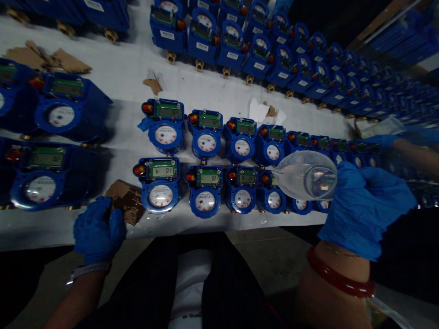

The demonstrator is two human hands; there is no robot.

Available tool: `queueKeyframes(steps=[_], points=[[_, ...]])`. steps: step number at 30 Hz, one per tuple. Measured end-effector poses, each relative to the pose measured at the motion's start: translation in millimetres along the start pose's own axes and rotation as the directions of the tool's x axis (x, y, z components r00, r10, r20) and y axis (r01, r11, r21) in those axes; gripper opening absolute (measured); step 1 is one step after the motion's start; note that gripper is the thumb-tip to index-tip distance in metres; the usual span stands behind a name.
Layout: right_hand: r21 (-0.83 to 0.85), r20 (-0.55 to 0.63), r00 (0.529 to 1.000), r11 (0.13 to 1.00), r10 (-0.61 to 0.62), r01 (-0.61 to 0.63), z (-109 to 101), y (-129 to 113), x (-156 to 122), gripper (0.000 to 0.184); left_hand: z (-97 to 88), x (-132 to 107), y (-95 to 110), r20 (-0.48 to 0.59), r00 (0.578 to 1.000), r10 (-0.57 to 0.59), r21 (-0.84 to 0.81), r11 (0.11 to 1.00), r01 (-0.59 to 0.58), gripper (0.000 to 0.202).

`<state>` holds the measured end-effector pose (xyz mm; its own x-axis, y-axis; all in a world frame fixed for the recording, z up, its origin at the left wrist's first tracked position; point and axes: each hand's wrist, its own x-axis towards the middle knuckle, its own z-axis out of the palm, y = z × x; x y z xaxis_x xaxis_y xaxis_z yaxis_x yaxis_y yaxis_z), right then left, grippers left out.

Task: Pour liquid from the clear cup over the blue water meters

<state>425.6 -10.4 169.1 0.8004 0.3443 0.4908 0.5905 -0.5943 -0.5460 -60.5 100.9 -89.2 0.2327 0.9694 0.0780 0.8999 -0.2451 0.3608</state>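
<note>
My right hand (360,205), in a blue glove, grips a clear plastic pouring cup (291,176). Tilted with its spout toward the left, the cup is over the near row of blue water meters, and a little clear liquid seems to lie inside. My left hand (99,228), gloved too, is curled at the table's front edge, with a torn piece of cardboard (128,201) between thumb and fingers. Right of the cardboard stands a water meter (160,187) with a lit display, a green circuit board and a round dial; another water meter (205,192) is beside it.
More meters (55,100) stand at the left, and long rows of meters (233,45) run along the back. Cardboard scraps (68,61) and white paper scraps (259,112) lie on the white-covered table (116,82). At right, another person's gloved hand (380,141) is near a clear cup (387,127).
</note>
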Motion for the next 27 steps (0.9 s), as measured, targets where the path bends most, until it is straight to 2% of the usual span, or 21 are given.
queueKeyframes(steps=[16,21,27], points=[[-0.037,0.008,1.0,0.999,-0.004,0.004,-4.5,7.9,2.1,0.035,-1.9,0.7,2.8,0.0,1.0,-0.004,0.018,1.0,0.004,0.06],[-0.051,0.018,0.999,0.998,-0.027,0.028,-6.5,3.7,1.1,0.037,-0.9,1.3,3.1,-0.015,1.0,0.013,0.025,1.0,-0.013,0.063],[-0.043,0.027,1.0,0.999,0.004,-0.003,-8.5,4.1,1.7,0.034,-2.2,3.0,4.9,-0.03,0.999,0.045,0.014,0.999,-0.045,0.064]])
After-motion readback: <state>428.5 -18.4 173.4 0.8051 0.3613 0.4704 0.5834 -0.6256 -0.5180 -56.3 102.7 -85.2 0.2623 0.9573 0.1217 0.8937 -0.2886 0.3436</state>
